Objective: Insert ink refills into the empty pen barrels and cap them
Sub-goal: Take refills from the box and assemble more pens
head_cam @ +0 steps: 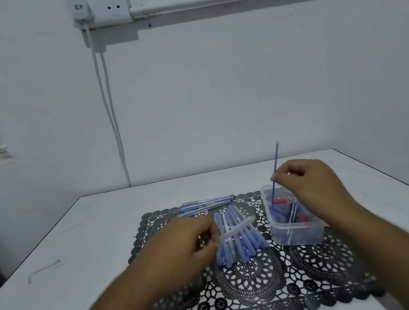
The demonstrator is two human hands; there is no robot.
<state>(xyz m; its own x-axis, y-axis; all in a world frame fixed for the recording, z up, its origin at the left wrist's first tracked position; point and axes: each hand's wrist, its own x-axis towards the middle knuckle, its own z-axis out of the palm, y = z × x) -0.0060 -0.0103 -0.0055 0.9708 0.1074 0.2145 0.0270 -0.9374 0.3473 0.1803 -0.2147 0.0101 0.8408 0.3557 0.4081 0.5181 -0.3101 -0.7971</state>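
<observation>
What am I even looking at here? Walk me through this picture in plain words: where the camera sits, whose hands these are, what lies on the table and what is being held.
There is no machine here. The one picture comes from a camera worn on a person's head, looking forward and down at their own two bare hands.

The white table stands against a wall and carries a black lace mat. On the mat lies a bundle of blue pens, a few more pens behind it, and a clear plastic tub with blue and red pieces inside.

The right hand pinches a thin blue ink refill, held nearly upright above the tub. The left hand holds a pale, see-through pen barrel above the bundle. The picture is slightly blurred.
</observation>
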